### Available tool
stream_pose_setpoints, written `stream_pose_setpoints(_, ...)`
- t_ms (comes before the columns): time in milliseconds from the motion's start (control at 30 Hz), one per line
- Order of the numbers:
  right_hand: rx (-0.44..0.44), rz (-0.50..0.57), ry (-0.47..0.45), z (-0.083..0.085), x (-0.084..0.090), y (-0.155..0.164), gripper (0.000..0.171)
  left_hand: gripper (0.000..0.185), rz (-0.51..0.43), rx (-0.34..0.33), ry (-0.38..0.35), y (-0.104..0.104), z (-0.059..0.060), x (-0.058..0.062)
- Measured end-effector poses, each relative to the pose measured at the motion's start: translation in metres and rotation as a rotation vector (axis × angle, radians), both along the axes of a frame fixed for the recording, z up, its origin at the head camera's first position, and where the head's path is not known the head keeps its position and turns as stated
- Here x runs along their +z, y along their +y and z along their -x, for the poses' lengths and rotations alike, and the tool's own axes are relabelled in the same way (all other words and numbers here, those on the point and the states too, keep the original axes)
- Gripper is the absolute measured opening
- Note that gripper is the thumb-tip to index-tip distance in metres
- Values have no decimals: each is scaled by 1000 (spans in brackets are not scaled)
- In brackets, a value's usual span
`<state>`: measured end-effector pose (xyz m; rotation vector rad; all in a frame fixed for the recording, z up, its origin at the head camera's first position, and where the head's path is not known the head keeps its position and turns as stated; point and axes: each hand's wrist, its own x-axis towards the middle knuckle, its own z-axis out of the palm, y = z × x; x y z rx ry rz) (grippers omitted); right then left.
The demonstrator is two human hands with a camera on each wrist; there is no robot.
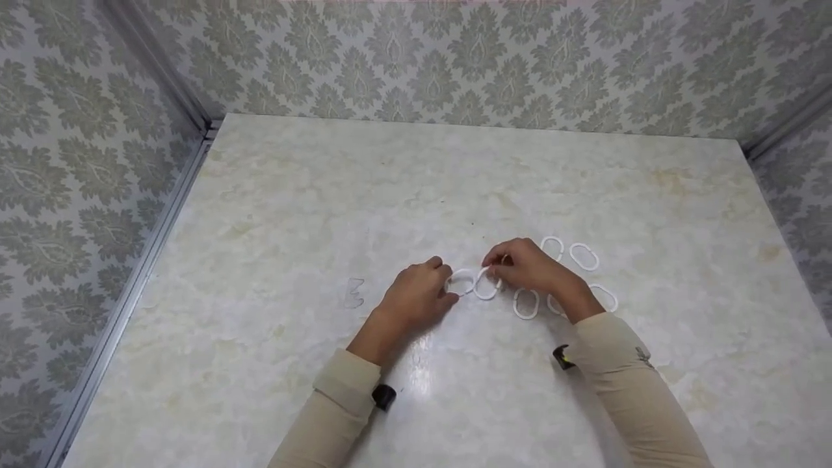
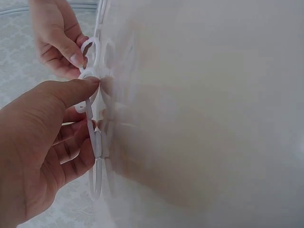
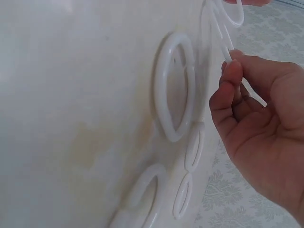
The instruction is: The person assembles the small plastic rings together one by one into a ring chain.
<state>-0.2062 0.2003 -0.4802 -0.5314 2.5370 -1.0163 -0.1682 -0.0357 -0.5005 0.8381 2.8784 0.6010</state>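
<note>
We see a big pale table [image 1: 325, 195] with patterned walls [image 1: 78, 162] around it. Our left hand [image 1: 416, 299] pinches one white ring [image 1: 461, 283] just above the table, near its middle. Our right hand [image 1: 526, 266] pinches a second white ring [image 1: 485, 286] that touches the first. More loose white rings [image 1: 585, 257] lie flat on the table beside our right hand.

marble table [image 1: 325, 195], patterned walls [image 1: 455, 58], perhaps a clear scrap [image 1: 354, 294].
</note>
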Motion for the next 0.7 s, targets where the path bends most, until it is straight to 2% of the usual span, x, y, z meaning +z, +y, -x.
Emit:
stream_pose_setpoints(267, -31, 95, -54, -4, -2, -18, 15, 20, -3, 68, -7, -17, -6, 1)
stream_pose_setpoints(500, -125, 157, -78, -11, -2, -6, 5, 20, -7, 51, -25, -7, -3, 1)
stream_pose_setpoints(700, -242, 151, -98, -16, -3, 3, 6, 20, -2, 26, -36, 3, -1, 3)
